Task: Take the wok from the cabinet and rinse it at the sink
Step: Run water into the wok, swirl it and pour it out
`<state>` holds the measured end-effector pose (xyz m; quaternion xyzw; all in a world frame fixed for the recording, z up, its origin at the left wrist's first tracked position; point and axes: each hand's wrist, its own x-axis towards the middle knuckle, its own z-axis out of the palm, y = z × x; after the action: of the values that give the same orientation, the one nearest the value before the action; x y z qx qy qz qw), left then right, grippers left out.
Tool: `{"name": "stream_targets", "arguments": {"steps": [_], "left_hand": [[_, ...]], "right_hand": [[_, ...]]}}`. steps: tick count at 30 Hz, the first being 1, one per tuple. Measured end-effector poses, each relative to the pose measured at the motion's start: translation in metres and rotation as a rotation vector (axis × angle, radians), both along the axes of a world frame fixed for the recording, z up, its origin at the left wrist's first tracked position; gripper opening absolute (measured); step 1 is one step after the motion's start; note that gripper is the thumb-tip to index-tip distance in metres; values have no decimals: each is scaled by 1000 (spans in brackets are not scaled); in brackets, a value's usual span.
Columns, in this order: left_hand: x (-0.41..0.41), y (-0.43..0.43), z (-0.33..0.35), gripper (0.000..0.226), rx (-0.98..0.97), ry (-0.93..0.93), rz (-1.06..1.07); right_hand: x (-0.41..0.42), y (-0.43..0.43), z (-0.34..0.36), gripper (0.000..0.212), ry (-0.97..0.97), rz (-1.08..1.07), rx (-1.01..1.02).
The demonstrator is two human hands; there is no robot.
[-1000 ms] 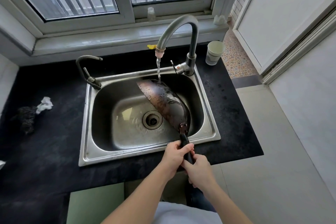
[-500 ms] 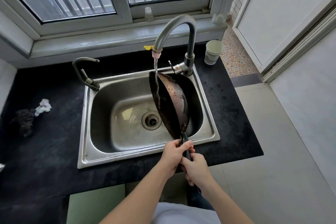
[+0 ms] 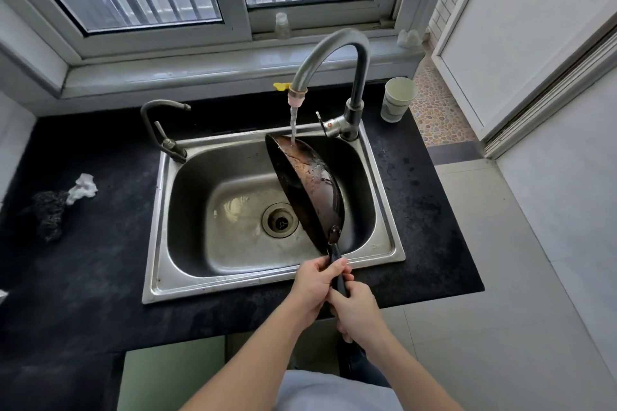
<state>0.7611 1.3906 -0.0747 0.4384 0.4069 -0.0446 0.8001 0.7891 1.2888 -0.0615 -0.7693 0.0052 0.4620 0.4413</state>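
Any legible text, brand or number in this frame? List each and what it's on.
No text reads clearly.
Stamped mark on the front-right rim of the sink: too small to read.
Greenish print on the paper cup: blurred, unreadable.

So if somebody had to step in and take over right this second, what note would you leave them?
Left hand: grips the wok by its handle, nearer the pan.
Right hand: grips the handle just behind the left.
The wok is held steeply tilted over the sink, with water from the tap hitting its far rim.
Done: wok is out of the cabinet and under running water.
Left: finish the rinse and shut off the tap.
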Motion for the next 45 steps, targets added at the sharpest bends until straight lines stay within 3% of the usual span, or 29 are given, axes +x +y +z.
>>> {"name": "stream_targets", "arguments": {"steps": [8, 33, 41, 45], "left_hand": [[-1, -5, -1, 23, -15, -6, 5], [-10, -2, -1, 17, -33, -12, 13], [-21, 3, 8, 27, -9, -22, 10], [-27, 1, 13, 18, -34, -64, 17]], "right_hand": [[-4, -1, -2, 20, -4, -13, -39], [-11, -1, -5, 18, -86, 39, -62], [-20, 0, -7, 12, -193, 79, -63], [-24, -3, -4, 6, -299, 112, -70]]}}
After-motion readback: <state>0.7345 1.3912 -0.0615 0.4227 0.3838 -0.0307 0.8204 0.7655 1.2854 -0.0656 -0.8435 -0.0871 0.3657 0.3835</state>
